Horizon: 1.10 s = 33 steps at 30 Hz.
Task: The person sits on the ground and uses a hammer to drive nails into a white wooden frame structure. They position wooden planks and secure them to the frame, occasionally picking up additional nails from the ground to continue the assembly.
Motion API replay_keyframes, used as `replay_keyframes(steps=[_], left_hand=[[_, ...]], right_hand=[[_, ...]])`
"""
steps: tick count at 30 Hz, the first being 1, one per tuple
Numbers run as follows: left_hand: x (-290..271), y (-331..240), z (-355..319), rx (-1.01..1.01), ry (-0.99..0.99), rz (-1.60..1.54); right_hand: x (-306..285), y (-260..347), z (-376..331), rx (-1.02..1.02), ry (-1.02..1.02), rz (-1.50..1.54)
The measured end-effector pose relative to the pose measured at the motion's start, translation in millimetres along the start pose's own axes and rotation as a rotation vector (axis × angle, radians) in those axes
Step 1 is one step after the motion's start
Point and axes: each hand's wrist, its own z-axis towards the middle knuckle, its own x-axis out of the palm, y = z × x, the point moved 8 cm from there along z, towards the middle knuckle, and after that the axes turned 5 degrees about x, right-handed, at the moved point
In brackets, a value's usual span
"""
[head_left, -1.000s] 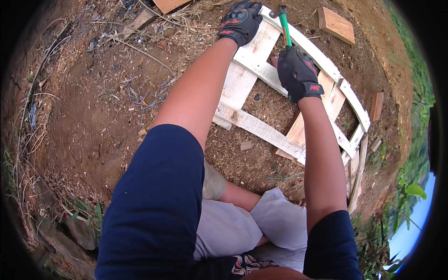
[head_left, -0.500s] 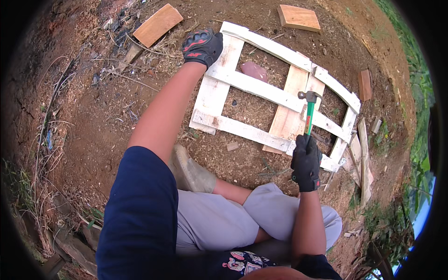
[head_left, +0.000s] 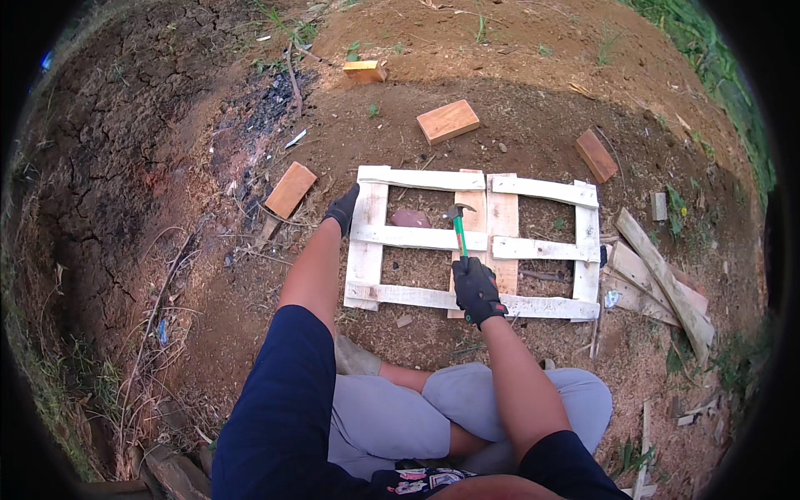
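A frame of pale, white-faced wooden slats (head_left: pixel 429 239) lies on the ground before me, with upright boards at both ends and two side by side in the middle. My left hand (head_left: pixel 342 210), in a black glove, is closed at the outer edge of its left end board (head_left: pixel 363 258); the fingertips are hidden. In the black-gloved right hand (head_left: pixel 478 292) is a claw hammer (head_left: pixel 461 236) with a green handle. The hammer's metal head appears over the left middle board (head_left: pixel 472 196); whether it touches the wood I cannot tell. A reddish stone (head_left: pixel 409 218) shows through the upper left opening.
Several wood blocks lie around the frame, among them one at the left (head_left: pixel 290 190), one beyond it (head_left: pixel 448 122) and one at the right (head_left: pixel 596 156). Loose planks (head_left: pixel 665 279) are piled on the right. My bent legs (head_left: pixel 387 412) are close to the near side.
My view has shifted, so the frame looks more level and lower. The left hand has slid from the frame's upper left corner down its left edge. The hammer has moved left, toward the middle boards.
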Motion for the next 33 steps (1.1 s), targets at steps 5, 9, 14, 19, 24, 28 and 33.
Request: replay_keyframes(steps=[5,9,14,19,24,28,33], left_hand=[[36.5,-99.1,-90.8,0.131,0.215,-0.51],[15.0,-169.0,-223.3,0.329,0.379,-0.767],[62.6,-224.1,-359.8,0.952,0.223,-0.289],[119.1,-240.0,-382.6,1.081,0.2,-0.163],[132.7,-237.8,-395.0,1.113,0.104,-0.121],[123.0,-236.3,-391.5,1.076,0.061,-0.115],[71.6,-225.8,-366.5,0.879,-0.051,0.09]], right_hand=[[0.0,-46.0,14.7,0.11,0.013,0.137],[-26.9,-31.5,5.1,0.295,0.014,0.649],[-36.1,-55.2,23.6,0.334,0.006,0.765],[-31.9,-102.0,48.6,0.201,-0.144,0.849],[-44.2,-76.5,33.1,0.241,-0.101,0.758],[-51.6,-53.7,27.8,0.242,-0.092,0.712],[-35.3,-32.6,15.8,0.327,0.01,0.666]])
